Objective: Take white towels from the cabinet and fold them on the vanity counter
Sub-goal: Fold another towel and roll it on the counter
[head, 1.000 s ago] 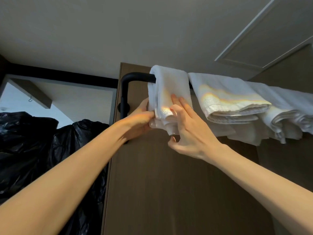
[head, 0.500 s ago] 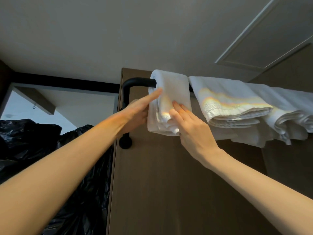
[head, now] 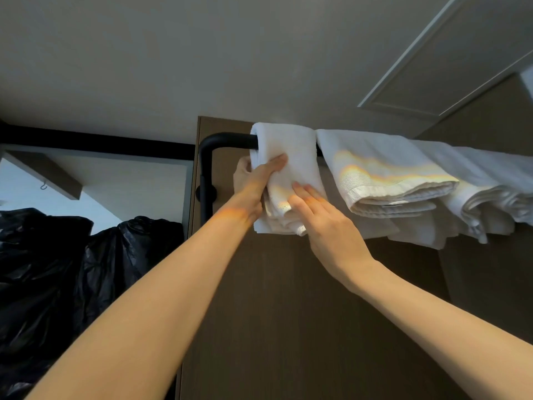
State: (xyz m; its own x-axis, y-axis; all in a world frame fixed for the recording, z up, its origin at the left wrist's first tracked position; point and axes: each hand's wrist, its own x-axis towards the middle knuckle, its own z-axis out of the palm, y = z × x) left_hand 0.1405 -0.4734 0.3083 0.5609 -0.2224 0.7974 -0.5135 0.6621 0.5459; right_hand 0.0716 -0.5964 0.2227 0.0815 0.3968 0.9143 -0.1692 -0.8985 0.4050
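Far left: black bin bags [head: 57,269] heaped up, well apart from the action. Next across, the black rail [head: 222,140], bending down to its mount and running off rightwards along the top of the brown cabinet panel [head: 288,313].

Draped over that rail, just past the bend: the small white towel [head: 288,148], folded, hanging down front and back, long axis up-and-down, crosswise to the bar. And there, the left grip [head: 253,186], closed on the towel's left edge, thumb pressed across the front face, fingers tucked round behind. Holds the cloth, no doubt about it.

Just right and lower, the right grip [head: 328,226]: not clasping, fingers straight and laid flat on the front layers near the bottom hem. Touches, steadies, nothing more.

Further right, a larger white towel [head: 383,174] folded over the same rail, just beside the small one and held by neither hand. Beyond it, more white towels [head: 490,192] bunched toward the edge of view.

Now the key bit: saddled over the bar, fold line above both grips. Probably calls for a lift up and over rather than a straight pull down. Left grip nearer the rail and already holding, so likely to lead. No worktop in sight; folding not yet begun.
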